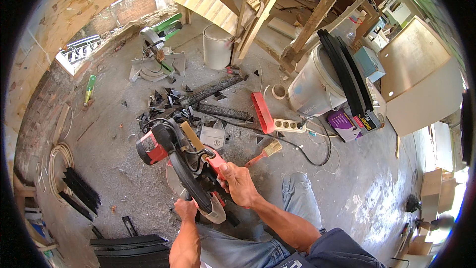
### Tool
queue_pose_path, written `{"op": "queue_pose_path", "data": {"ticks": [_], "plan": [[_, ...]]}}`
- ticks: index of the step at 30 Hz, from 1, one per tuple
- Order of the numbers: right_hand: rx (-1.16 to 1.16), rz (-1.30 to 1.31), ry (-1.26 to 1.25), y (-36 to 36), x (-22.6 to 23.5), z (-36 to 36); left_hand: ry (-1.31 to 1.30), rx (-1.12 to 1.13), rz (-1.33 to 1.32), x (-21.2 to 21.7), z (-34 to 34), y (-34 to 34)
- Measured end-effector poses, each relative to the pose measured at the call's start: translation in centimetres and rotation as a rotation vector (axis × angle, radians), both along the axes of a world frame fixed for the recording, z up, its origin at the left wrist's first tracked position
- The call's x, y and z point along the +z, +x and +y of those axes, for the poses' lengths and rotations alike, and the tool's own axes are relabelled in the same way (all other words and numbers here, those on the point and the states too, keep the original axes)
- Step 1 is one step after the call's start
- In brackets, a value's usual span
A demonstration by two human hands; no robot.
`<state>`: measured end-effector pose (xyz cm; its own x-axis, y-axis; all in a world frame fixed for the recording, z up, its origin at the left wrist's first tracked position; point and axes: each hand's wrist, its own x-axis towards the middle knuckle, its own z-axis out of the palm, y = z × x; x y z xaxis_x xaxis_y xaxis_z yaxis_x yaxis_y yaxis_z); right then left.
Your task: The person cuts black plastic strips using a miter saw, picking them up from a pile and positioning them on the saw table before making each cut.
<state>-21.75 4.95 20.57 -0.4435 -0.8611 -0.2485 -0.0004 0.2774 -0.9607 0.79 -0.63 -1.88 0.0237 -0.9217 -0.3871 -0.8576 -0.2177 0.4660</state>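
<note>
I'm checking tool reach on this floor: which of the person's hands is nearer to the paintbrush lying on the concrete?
Right. The right hand grips the red miter saw handle just below-left of the paintbrush. The left hand sits lower, at the saw's near side, farther off.
</note>
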Motion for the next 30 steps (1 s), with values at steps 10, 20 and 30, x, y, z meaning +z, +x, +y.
{"op": "queue_pose_path", "data": {"ticks": [10,20,30], "plan": [[0.007,0.0,0.006,-0.1,-0.1,0.2,-0.207,-0.023,-0.054,-2.7,0.8,0.3],[0.022,0.02,0.026,-0.4,-0.6,0.7,-0.217,-0.042,-0.006,-5.5,0.8,1.0],[0.019,0.01,-0.003,0.0,-1.0,1.0,-0.267,-0.036,0.029,-6.9,0.8,2.0]]}}
